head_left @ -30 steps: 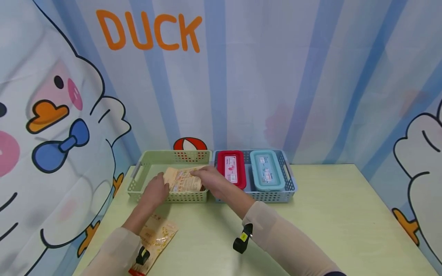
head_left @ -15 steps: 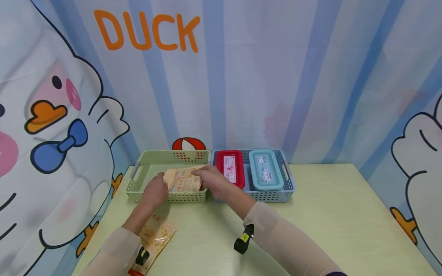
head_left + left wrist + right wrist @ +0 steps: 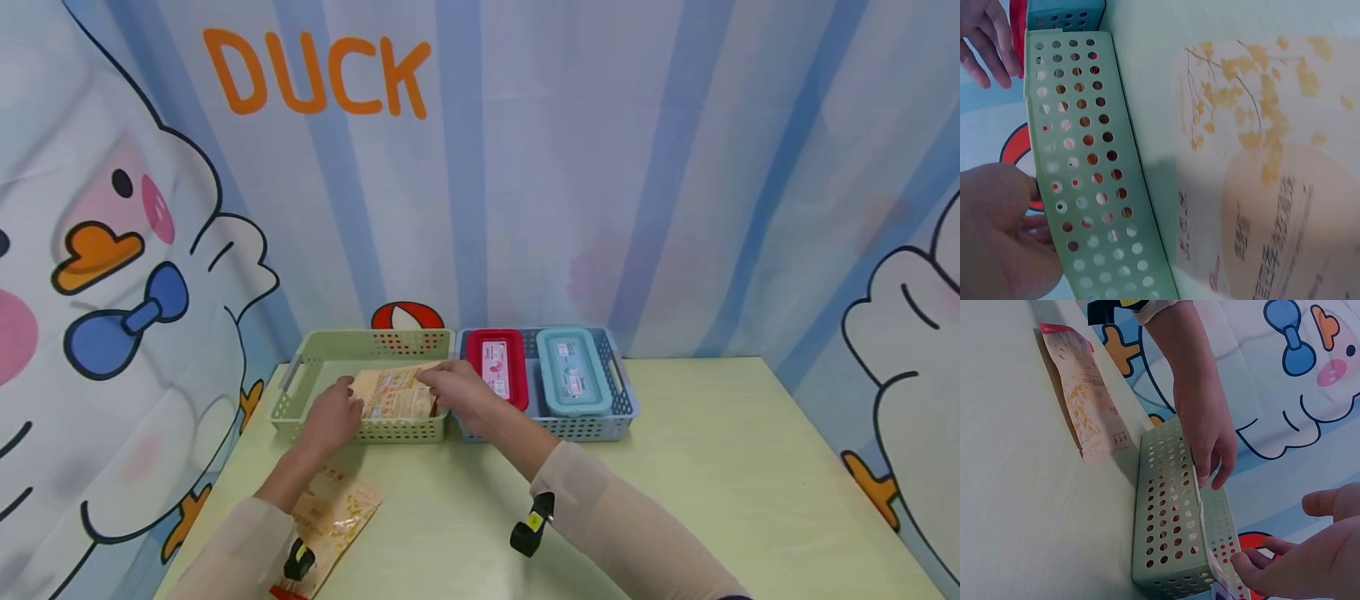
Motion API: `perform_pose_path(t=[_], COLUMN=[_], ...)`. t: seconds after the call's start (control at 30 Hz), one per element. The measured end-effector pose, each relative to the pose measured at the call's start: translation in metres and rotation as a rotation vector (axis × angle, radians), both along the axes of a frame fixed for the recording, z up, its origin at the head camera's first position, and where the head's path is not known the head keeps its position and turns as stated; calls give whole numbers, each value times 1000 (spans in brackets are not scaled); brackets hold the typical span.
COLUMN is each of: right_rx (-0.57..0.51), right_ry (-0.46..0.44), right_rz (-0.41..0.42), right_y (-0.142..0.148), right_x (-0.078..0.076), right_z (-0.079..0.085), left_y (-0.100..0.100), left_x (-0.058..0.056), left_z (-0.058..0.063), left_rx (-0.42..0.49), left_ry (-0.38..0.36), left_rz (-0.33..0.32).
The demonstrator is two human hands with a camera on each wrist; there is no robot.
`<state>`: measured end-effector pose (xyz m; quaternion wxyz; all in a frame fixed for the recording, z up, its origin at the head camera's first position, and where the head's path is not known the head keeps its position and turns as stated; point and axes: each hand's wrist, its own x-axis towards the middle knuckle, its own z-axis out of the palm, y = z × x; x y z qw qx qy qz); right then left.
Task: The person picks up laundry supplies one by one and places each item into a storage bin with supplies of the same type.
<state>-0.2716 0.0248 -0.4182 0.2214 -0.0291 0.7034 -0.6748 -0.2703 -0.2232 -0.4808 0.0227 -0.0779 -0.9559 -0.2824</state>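
A beige printed pouch (image 3: pixel 396 395) lies in the front right part of the green perforated basket (image 3: pixel 401 431). My left hand (image 3: pixel 330 417) is at the pouch's left edge, fingers reaching down inside the basket's front rim. In the right wrist view the left hand (image 3: pixel 1207 428) has its fingers hanging loose. My right hand (image 3: pixel 467 392) is at the pouch's right end, over the basket's right side. The right wrist view shows the right hand (image 3: pixel 1310 565) with thumb spread away from the relaxed fingers. Through the basket's holes, parts of the contents show in the left wrist view.
Another beige pouch (image 3: pixel 337 510) with a red end lies on the table (image 3: pixel 720 475) under the left forearm. Right beside the green basket stands a blue basket (image 3: pixel 577 429) holding a red-lidded box (image 3: pixel 516 367) and a turquoise-lidded box (image 3: pixel 573 371). A printed curtain hangs behind.
My left hand and forearm have shifted slightly left, and the fingers have loosened at the pouch's edge. The right hand and the pouch stay nearly in place; the head view has shifted a little.
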Motion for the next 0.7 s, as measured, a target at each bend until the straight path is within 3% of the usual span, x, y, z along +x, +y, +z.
perform_pose_path(t=[0.13, 0.37, 0.53, 0.7], right_rx=[22, 71, 103, 139], right_ry=[22, 55, 118, 197], right_rz=[5, 20, 131, 224], right_y=[-2, -5, -8, -18], right_x=[3, 10, 16, 25], right_z=[0, -2, -7, -10], left_y=[-7, -18, -27, -32], left_x=[4, 18, 28, 39], left_z=[2, 11, 24, 37], left_rx=[37, 38, 13, -17], left_ry=[20, 118, 171, 131], left_rz=[-48, -124, -148, -222])
